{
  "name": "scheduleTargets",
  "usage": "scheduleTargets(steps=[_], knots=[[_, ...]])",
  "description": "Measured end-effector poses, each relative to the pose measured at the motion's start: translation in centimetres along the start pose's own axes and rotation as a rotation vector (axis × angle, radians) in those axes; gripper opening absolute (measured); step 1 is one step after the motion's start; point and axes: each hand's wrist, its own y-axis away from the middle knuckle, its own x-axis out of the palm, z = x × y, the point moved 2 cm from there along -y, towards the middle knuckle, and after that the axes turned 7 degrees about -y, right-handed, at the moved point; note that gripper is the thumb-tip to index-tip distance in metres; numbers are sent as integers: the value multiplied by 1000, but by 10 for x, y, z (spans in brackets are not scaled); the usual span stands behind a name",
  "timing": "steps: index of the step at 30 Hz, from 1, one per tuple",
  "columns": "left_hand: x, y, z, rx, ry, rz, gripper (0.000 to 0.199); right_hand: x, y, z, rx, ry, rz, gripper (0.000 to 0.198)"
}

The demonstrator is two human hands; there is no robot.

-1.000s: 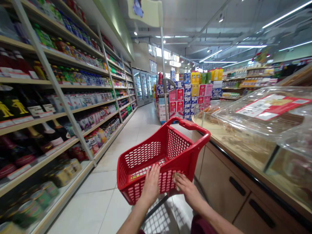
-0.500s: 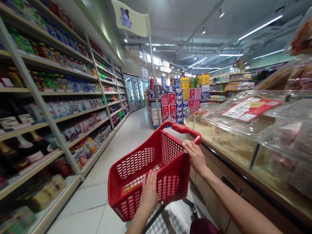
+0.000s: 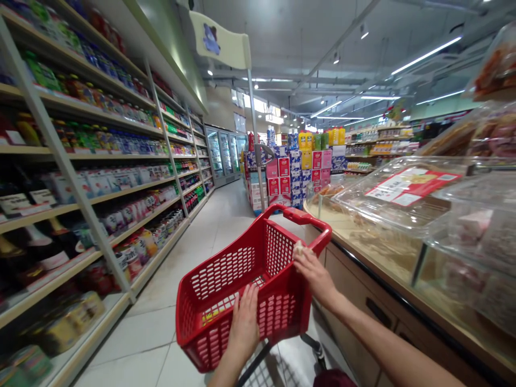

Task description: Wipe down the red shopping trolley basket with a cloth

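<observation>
A red plastic shopping cart (image 3: 237,295) stands in front of me, its basket walls pierced with oval holes. My left hand (image 3: 244,322) holds the near side, fingers laid over the top rim; its thumb is hidden. In my right hand (image 3: 314,271) a crumpled whitish cloth or tissue (image 3: 298,249) is pinched under the fingertips, against the rim near the handle end. The red cart handle (image 3: 300,216) is untouched. Yellow print (image 3: 213,316) shows low inside the basket.
Drink shelves (image 3: 121,156) line the left side. At right, a glass-sided counter (image 3: 358,242) carries clear food boxes (image 3: 403,188). Stacked cartons (image 3: 284,174) and a signpost (image 3: 253,123) stand ahead, with glass-door fridges (image 3: 223,153) beyond the tiled aisle (image 3: 226,215).
My right hand with the cloth has slid along the rim, left and slightly down, away from the handle corner. My left hand stays on the near rim.
</observation>
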Motion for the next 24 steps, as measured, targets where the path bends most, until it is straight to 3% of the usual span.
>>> scheduleTargets(steps=[2,7,13,15,19,21,24], knots=[[0,0,-1,2,-1,-1,80,2,2,5,-62,-17,44,37],[1,2,-2,9,15,-1,81,-3,-11,-14,249,109,-78,42],[3,2,-1,21,5,-33,82,26,-9,41,-142,-67,120,39],[4,2,0,24,2,-26,82,19,-14,27,-70,-22,113,41],[4,3,-3,18,-6,-5,81,0,-22,-11,225,112,-31,40],[3,2,-5,16,-11,4,80,6,-17,2,150,90,-18,39],[1,2,-8,17,-29,20,80,24,-7,38,-130,1,107,40]])
